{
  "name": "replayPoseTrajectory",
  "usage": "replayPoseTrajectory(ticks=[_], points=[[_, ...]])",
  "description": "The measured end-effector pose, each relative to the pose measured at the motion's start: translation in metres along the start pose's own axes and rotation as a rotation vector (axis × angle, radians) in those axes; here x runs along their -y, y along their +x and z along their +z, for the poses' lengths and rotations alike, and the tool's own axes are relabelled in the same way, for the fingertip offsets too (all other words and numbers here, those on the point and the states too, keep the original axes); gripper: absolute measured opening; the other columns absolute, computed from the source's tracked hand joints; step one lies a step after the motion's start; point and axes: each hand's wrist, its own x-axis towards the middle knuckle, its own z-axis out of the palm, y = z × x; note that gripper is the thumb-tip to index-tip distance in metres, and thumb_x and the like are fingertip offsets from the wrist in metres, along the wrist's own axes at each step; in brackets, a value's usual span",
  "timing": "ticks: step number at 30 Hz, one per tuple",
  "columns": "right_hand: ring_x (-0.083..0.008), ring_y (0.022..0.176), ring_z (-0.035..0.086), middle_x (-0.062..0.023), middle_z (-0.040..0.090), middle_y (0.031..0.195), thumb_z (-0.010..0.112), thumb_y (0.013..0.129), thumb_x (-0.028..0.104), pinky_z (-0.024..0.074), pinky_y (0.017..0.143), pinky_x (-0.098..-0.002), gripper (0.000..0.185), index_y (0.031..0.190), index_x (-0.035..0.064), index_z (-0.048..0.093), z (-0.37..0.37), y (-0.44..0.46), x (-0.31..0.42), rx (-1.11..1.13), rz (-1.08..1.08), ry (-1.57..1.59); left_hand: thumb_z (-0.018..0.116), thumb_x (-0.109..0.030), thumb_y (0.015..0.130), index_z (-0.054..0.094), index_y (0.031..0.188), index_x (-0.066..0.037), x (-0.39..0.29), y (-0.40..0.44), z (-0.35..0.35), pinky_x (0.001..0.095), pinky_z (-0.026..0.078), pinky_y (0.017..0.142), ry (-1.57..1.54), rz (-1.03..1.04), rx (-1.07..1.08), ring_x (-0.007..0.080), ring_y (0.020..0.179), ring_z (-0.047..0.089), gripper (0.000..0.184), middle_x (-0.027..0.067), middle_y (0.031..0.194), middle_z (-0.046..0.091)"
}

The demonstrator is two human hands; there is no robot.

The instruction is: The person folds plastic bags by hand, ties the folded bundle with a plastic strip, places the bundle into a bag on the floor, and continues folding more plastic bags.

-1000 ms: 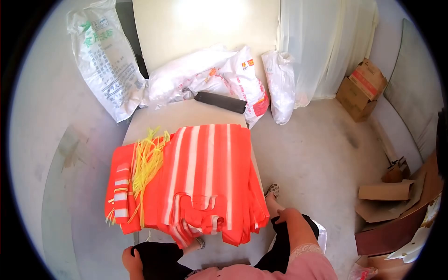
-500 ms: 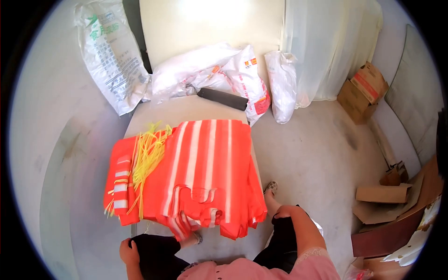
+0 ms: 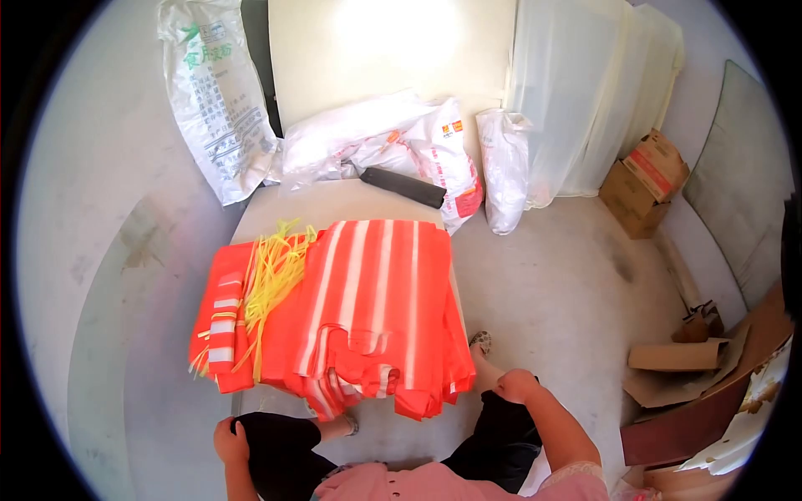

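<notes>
My left hand (image 3: 231, 441) is closed on the black trouser leg (image 3: 280, 442) at my left knee. At the other knee, my right hand (image 3: 518, 386) has its fingers curled in against the black trouser leg (image 3: 508, 430); its fingertips are hidden. In front of both hands, a stack of red-and-white striped plastic bags (image 3: 376, 292) lies on the table, its cut-out edge facing me. Yellow ties (image 3: 274, 271) lie in a loose bunch over its left part. Beside them is a rolled striped bundle (image 3: 223, 326) with a yellow tie around it. Neither hand touches the stack.
A dark roll (image 3: 403, 187) lies at the table's (image 3: 288, 203) far end, by white printed sacks (image 3: 447, 150). Another white sack (image 3: 505, 171) stands on the floor. Cardboard boxes (image 3: 639, 192) stand at the back right; flattened cardboard (image 3: 677, 356) lies nearer on the right.
The whole view has shifted slightly. My right hand has curled more tightly at the knee, while my left hand stays at the left knee. The striped stack looks unchanged.
</notes>
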Motion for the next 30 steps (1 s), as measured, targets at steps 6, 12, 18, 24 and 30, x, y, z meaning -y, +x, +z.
replayPoseTrajectory(ticks=[6, 12, 18, 24, 30], points=[[-0.0340, 0.119, 0.068, -0.0105, 0.075, 0.121, 0.060, 0.096, 0.052, 0.0524, 0.101, -0.0473, 0.044, 0.116, 0.0181, 0.080, 0.043, 0.024, 0.017, -0.027, -0.450, -0.163, 0.068, -0.022, 0.093, 0.074, 0.113, -0.002, -0.004, 0.004, -0.002, 0.0485, 0.053, 0.097, 0.018, 0.002, 0.013, 0.0396, 0.108, 0.067, 0.029, 0.0169, 0.116, 0.073], [-0.0338, 0.122, 0.068, -0.0110, 0.075, 0.125, 0.059, 0.097, 0.052, 0.0530, 0.102, -0.0474, 0.045, 0.119, 0.0182, 0.080, 0.053, 0.053, 0.020, 0.212, -0.062, -0.009, 0.068, -0.022, 0.093, 0.074, 0.114, -0.002, 0.013, 0.004, 0.007, 0.0483, 0.053, 0.097, 0.009, 0.000, 0.004, 0.0393, 0.109, 0.067, 0.029, 0.0168, 0.116, 0.072], [-0.0336, 0.125, 0.068, -0.0115, 0.075, 0.129, 0.058, 0.098, 0.051, 0.0536, 0.104, -0.0475, 0.046, 0.122, 0.0183, 0.080, 0.065, 0.068, -0.002, 0.072, 0.417, 0.024, 0.068, -0.022, 0.093, 0.074, 0.113, -0.002, 0.005, 0.005, 0.001, 0.0485, 0.053, 0.097, 0.002, -0.007, 0.027, 0.0399, 0.109, 0.067, 0.029, 0.0167, 0.116, 0.072], [-0.0328, 0.133, 0.064, -0.0131, 0.070, 0.139, 0.060, 0.101, 0.037, 0.0512, 0.110, -0.0485, 0.041, 0.130, 0.0136, 0.076, 0.106, 0.118, -0.051, 0.185, 0.590, 0.231, 0.067, -0.021, 0.093, 0.074, 0.113, -0.002, 0.004, 0.005, 0.000, 0.0482, 0.053, 0.097, 0.018, 0.007, 0.027, 0.0398, 0.109, 0.067, 0.028, 0.0165, 0.116, 0.072], [-0.0354, 0.135, 0.062, -0.0144, 0.067, 0.143, 0.059, 0.102, 0.028, 0.0501, 0.111, -0.0499, 0.039, 0.135, 0.0121, 0.073, 0.100, 0.128, -0.064, 0.336, 0.577, 0.213, 0.066, -0.020, 0.094, 0.074, 0.113, -0.002, -0.002, 0.005, -0.004, 0.0480, 0.053, 0.096, 0.009, -0.015, 0.044, 0.0400, 0.108, 0.067, 0.027, 0.0165, 0.115, 0.072]])
